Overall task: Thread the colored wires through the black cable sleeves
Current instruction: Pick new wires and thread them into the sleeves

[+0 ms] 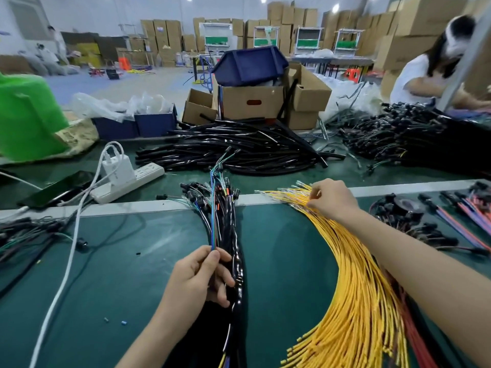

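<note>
While left hand (202, 277) grips sleeve (212, 276), right hand (332, 197) seemingly pinches yellow wires (353, 274), beside rail (148, 205)

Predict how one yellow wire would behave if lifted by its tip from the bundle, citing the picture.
Probably floppy: the yellow wires curve in a long sweep across the green mat, so one would likely droop. Likely light: the right hand picks at the tips with fingertips alone. It may snag neighbours, since strands lie tightly packed.

At the right hand (332, 199), bright yellow wires (353, 301); above the left hand (203, 273), thin blue and green strands (212, 221), glossy black plastic sleeves (237, 264) beside it, dark green table (119, 274) beneath.
</note>
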Action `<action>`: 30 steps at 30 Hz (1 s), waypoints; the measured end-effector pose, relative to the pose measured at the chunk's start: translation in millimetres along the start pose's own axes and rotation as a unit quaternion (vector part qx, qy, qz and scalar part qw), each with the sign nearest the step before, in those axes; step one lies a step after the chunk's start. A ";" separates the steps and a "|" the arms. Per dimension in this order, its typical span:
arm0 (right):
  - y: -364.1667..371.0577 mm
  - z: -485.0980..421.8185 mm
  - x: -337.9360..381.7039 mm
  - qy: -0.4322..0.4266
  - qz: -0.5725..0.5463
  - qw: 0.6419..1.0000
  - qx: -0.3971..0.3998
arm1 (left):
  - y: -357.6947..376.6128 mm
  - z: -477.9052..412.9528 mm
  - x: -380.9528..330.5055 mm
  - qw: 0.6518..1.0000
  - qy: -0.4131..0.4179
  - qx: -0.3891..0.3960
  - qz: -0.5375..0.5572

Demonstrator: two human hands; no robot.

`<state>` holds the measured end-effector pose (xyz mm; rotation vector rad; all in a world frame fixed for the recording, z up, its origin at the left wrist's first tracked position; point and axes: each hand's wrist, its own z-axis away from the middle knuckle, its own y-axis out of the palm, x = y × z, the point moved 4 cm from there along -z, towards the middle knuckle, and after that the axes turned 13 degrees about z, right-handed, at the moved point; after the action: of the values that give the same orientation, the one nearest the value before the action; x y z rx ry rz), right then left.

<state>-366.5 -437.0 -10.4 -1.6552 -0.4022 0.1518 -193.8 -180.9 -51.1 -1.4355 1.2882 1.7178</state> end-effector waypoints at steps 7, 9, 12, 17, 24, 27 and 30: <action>-24.8 -9.1 -4.9 0.009 -0.059 0.998 -0.002 | -6.8 -2.8 2.2 0.998 -0.023 0.008 0.064; -29.2 -10.9 -5.2 0.005 -0.063 0.998 0.000 | -9.0 -3.4 2.7 0.996 -0.027 0.000 0.086; -36.6 -11.9 -2.6 -0.011 -0.119 0.992 0.026 | -10.0 -4.8 2.8 0.994 -0.034 -0.009 0.103; -58.9 -9.0 6.1 -0.069 -0.171 0.983 0.013 | -7.8 -6.2 2.6 0.992 -0.029 -0.015 0.120; -154.4 17.2 15.7 -0.152 -0.262 0.893 -0.333 | -7.6 -8.5 6.9 0.995 -0.015 -0.008 0.103; -189.6 25.9 11.0 -0.144 -0.382 0.828 -0.385 | -9.0 -7.6 8.3 0.993 -0.015 -0.010 0.115; -189.7 24.3 21.2 -0.106 -0.473 0.821 -0.302 | -11.4 -7.4 8.0 0.991 -0.021 -0.008 0.134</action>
<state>-387.3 -392.5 175.7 -1.8485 -1.5175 -0.6059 -183.1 -184.5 -62.1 -1.2734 1.5036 1.9227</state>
